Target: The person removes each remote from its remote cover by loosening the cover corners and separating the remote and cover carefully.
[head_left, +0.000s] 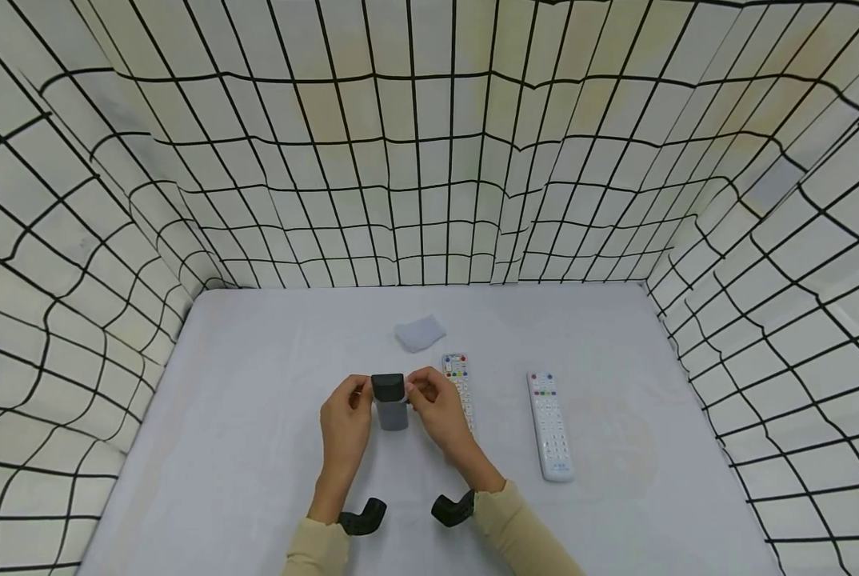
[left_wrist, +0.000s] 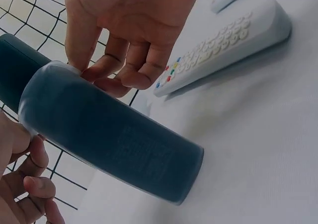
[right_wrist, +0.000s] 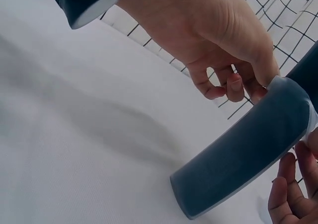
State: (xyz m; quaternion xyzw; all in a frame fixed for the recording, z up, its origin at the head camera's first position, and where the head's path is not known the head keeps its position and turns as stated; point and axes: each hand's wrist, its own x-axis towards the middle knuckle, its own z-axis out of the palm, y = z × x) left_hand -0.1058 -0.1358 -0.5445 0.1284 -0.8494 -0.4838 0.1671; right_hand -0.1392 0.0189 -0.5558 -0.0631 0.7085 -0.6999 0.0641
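A dark remote control [head_left: 388, 386] stands tilted in front of me, its black upper end bare. A translucent sleeve [head_left: 393, 416] covers its lower part, and small print shows faintly through it in the left wrist view. My left hand [head_left: 346, 418] pinches the sleeve's rim on the left side between thumb and fingertips. On the opposite side my right hand [head_left: 440, 410] pinches the same rim. In the right wrist view the sleeve's lower end [right_wrist: 191, 196] comes down close to the white tabletop.
A white remote [head_left: 460, 386] with coloured buttons lies behind my right hand, partly covered by it. Another white remote [head_left: 550, 432] lies farther right. Behind them is a pale translucent folded piece [head_left: 420, 333]. Black-gridded white walls [head_left: 429, 160] enclose the table [head_left: 257, 336].
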